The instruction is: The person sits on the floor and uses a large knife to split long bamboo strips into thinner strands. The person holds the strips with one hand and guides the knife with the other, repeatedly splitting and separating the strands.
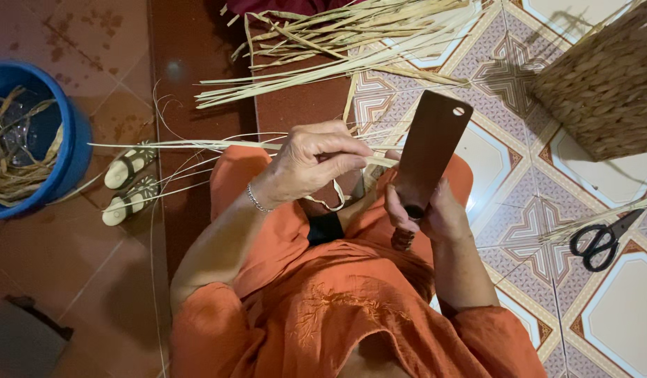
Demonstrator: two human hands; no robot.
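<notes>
Dried pale straw strip, long and thin, lies across the lap of the person and reaches far to the left, over the brown floor. The left hand pinches this strip between thumb and fingers, closed tight on it. The right hand is closed around the handle of one brown rectangular cleaver blade, which stands upright with a single round hole near its top corner; its edge touches the strip just beside the left fingers.

I count one blue plastic bucket at the left edge, with straw inside, and two pale sandals side by side near it. One pile of loose straw stalks lies at the top. One woven basket stands at the top right corner, and one pair of black scissors lies on the patterned tile floor at the right. Between the knee and the scissors the tiles are open.
</notes>
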